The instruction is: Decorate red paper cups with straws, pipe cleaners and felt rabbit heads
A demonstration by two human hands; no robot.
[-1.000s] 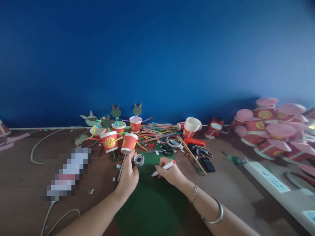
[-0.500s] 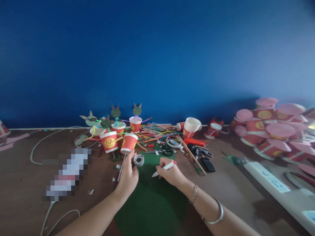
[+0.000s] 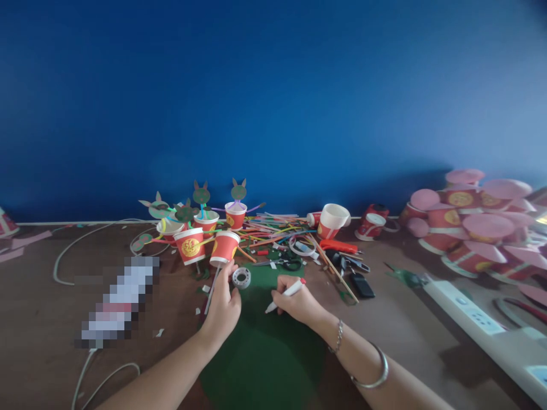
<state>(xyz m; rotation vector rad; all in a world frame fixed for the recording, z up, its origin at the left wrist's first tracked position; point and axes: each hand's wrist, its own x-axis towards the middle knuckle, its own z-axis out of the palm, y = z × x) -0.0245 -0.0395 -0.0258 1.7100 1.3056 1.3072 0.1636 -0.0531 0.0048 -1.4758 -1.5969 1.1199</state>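
A dark green paper sheet (image 3: 260,353) lies on the brown table (image 3: 51,341) in front of me. My right hand (image 3: 297,302) grips a white marker (image 3: 285,294) with a red end, its tip down on the sheet. My left hand (image 3: 222,304) rests flat on the sheet's left edge, fingers apart, holding nothing. A small roll of clear tape (image 3: 241,278) sits just beyond its fingertips. A red paper cup (image 3: 223,247) stands close behind the left hand.
Several red cups with green paper animal heads (image 3: 200,219) stand at the back left. A heap of coloured straws (image 3: 269,230), scissors (image 3: 288,263), an orange cutter (image 3: 337,246) lie behind. Pink-lidded cups (image 3: 474,228) pile up at right; a white power strip (image 3: 474,313) runs along the right.
My right hand and the marker have slid slightly down and to the right over the green sheet. My left hand has stayed in place.
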